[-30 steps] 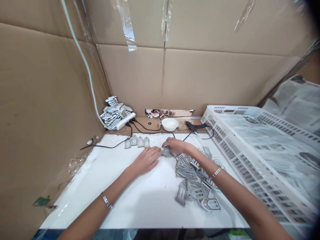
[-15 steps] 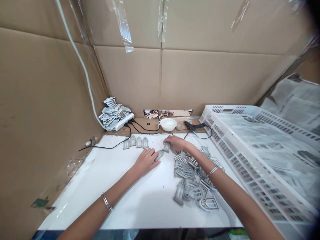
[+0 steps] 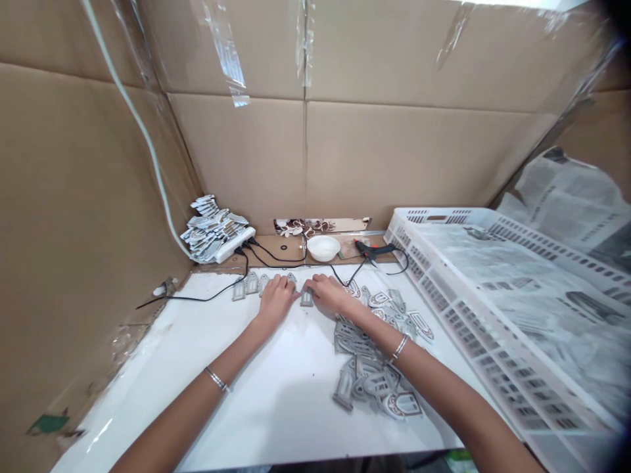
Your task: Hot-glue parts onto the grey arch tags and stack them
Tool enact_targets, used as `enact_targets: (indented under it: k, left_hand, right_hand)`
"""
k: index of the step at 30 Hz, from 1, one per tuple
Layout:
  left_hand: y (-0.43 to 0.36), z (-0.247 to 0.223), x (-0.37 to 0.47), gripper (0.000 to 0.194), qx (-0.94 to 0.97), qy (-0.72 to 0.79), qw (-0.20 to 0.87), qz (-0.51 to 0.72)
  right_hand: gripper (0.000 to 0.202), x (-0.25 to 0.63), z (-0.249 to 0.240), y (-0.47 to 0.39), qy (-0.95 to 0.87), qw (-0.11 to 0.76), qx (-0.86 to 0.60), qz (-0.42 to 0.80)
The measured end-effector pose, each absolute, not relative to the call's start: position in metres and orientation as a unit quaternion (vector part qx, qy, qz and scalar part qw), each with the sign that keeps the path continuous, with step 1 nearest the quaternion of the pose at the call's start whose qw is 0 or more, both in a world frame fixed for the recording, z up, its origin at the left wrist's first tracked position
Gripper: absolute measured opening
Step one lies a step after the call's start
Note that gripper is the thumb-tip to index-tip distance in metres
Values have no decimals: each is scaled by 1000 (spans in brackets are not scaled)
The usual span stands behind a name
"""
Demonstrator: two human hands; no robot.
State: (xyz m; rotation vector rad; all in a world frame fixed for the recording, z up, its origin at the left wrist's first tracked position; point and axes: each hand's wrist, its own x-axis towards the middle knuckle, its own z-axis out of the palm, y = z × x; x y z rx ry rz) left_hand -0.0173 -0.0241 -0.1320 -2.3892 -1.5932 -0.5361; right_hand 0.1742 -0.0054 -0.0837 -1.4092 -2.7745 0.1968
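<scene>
Small grey arched window-shaped pieces stand side by side in a row near the back of the white tabletop. My left hand covers part of this row, its fingers and thumb closed about a grey arched piece at the right end. Just right of it, my right hand grips another grey arched piece by its upper part, close to the table. A loose heap of similar pieces, some with brown-and-white faces, lies under and beside my right forearm.
A white plastic crate lined with newspaper borders the right side. Along the back are a white bowl, a black glue gun, a power strip and a stack of pieces. Black cables cross the tabletop; cardboard walls enclose it.
My left hand has moved left and back with its piece to the row's right end. My right hand has followed leftward, carrying its piece. The view has shifted slightly.
</scene>
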Motion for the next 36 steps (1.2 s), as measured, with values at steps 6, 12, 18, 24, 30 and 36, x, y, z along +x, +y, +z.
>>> enact_targets:
  k: [6, 12, 18, 24, 30, 36]
  left_hand:
    - [-37, -116, -22, 20, -837, -503, 79, -200]
    - [-43, -125, -12, 22, -890, -422, 46, -165]
    - [-37, -124, 2, 20, -882, -439, 51, -164]
    - [-40, -116, 35, 18, -903, -397, 47, -159]
    - [-47, -115, 36, 17, -878, -433, 66, -192]
    - [-47, -122, 22, 19, -832, -497, 53, -241]
  right_hand:
    - [34, 159, -94, 16, -883, 32, -464, 63]
    - [37, 173, -77, 30, -867, 49, -492, 55]
    - [30, 225, -52, 19, -857, -23, -511, 56]
    - [35, 229, -55, 1, -880, -94, -464, 26]
    - [30, 225, -53, 8, -895, -87, -438, 5]
    - [35, 204, -51, 20, -917, -68, -392, 4]
